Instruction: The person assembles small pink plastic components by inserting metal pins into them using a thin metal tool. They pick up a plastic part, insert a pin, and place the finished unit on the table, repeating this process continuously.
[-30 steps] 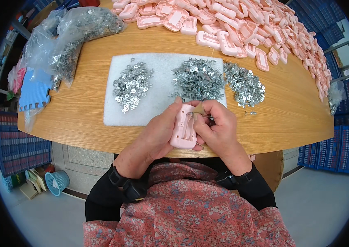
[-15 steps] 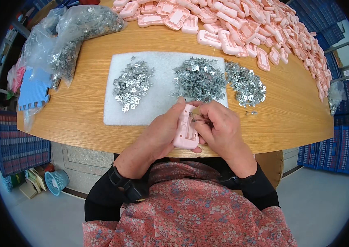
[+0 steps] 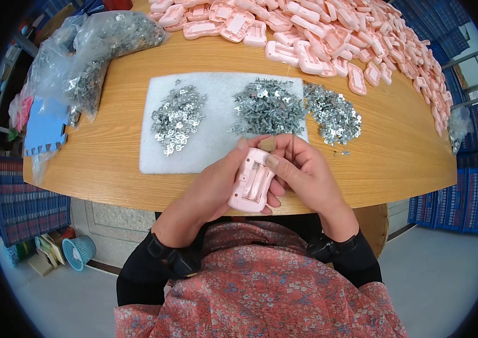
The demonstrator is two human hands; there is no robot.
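A pink plastic casing [image 3: 243,194] with a long battery compartment lies tilted in my left hand [image 3: 216,177], its open side facing up. My left fingers wrap beneath it and their tips show past its right edge. My right hand [image 3: 306,174] is closed at the casing's upper right corner, thumb pressed on the rim. A tan patch, like a wrap, shows at my right index fingertip. Small metal clips show at the compartment's upper end. Just beyond my hands, a heap of small metal clips [image 3: 268,107] covers the right part of a white foam sheet [image 3: 216,152].
Another heap of flat metal clips [image 3: 178,119] lies on the foam's left, and a third pile [image 3: 334,115] lies beside its right edge. Many pink casings [image 3: 329,42] fill the far right of the wooden table [image 3: 120,76]. Plastic bags of metal parts [image 3: 89,79] lie far left near a blue foam mat [image 3: 45,127].
The thin dark tool seen in my right fingers is out of sight. My right thumb has moved onto the casing's upper corner, and the casing has shifted slightly left and nearer, tilting more.
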